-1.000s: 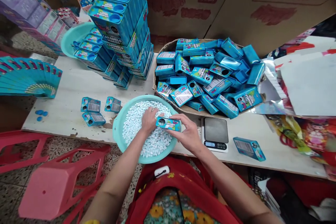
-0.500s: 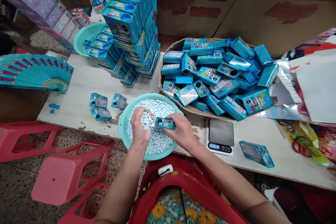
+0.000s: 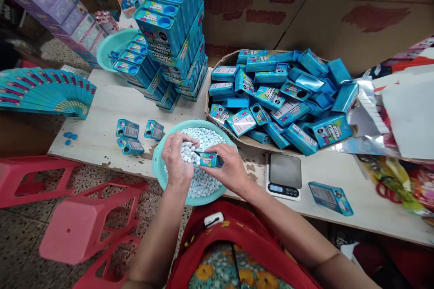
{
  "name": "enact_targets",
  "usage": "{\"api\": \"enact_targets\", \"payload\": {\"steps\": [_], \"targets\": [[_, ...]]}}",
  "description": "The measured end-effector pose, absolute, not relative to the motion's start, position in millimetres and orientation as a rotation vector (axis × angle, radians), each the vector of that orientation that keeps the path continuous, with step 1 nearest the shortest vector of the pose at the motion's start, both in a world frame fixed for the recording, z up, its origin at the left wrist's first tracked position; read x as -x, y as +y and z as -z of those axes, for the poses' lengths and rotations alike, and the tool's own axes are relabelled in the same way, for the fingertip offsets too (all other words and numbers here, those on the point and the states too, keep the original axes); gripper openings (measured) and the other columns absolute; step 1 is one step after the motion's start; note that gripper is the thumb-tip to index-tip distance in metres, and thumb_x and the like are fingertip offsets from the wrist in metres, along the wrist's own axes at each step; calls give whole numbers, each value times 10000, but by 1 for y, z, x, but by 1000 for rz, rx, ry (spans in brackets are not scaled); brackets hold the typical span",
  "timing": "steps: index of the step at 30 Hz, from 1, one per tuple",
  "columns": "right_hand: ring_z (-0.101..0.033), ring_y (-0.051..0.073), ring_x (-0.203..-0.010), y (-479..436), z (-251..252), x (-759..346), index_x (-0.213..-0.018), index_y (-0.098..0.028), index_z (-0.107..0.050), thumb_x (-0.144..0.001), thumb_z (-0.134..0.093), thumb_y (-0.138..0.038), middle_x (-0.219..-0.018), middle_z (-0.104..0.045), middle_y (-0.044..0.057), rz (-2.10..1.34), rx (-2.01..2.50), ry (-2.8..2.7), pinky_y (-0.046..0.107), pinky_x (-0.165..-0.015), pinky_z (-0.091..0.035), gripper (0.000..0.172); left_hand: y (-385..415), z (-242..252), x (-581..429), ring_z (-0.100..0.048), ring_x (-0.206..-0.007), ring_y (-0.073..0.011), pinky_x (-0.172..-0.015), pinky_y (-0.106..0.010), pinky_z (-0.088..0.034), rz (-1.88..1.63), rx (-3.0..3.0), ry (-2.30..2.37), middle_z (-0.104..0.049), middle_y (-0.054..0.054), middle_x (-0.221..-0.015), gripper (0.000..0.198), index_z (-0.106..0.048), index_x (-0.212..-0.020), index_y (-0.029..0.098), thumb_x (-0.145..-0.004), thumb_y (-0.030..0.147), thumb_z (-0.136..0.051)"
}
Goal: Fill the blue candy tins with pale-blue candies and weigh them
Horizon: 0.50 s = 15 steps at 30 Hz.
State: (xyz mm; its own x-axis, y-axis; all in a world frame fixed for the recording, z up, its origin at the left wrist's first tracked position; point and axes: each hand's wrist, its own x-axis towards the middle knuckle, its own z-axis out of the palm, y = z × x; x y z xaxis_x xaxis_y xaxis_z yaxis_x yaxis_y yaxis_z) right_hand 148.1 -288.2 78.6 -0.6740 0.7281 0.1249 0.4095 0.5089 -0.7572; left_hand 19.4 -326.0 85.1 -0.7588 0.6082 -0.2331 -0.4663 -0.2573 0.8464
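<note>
White tablets [image 3: 187,152], in the basin [image 3: 156,169] a moment ago, now sit in the cupped left hand [image 3: 174,167], raised against the box [image 3: 209,160] gripped by the right hand [image 3: 232,172], over the surface [image 3: 105,113].

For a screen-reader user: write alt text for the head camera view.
Over a teal basin of pale candies, the left hand cups a handful of them at the end of a small blue box gripped by the right hand. A heap of blue boxes and a digital scale sit on the table.
</note>
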Motion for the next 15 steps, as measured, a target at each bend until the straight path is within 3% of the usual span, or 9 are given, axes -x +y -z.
{"api": "enact_targets", "payload": {"steps": [7,15], "targets": [[-605,237,-920,-284,-81,-148,-951,-231,-632,-685,-772,-274,-930,-670,37,-1062,963,-2233,370,-819,-444,304,-321,-84,-19,-525,-549,-99,-525,-231,-454,-2003,-185,1352,-492,32,-632,274,-470,-702,178,-789,393,-616],[-605,235,-919,-282,-75,-143,-942,-218,-634,-675,-775,-265,-916,-663,36,-1097,969,-2190,367,-824,-450,306,-317,-84,-20,-542,-537,-109,-595,-262,-488,-2048,-275,1462,-476,46,-556,244,-468,-697,180,-805,356,-599]]}}
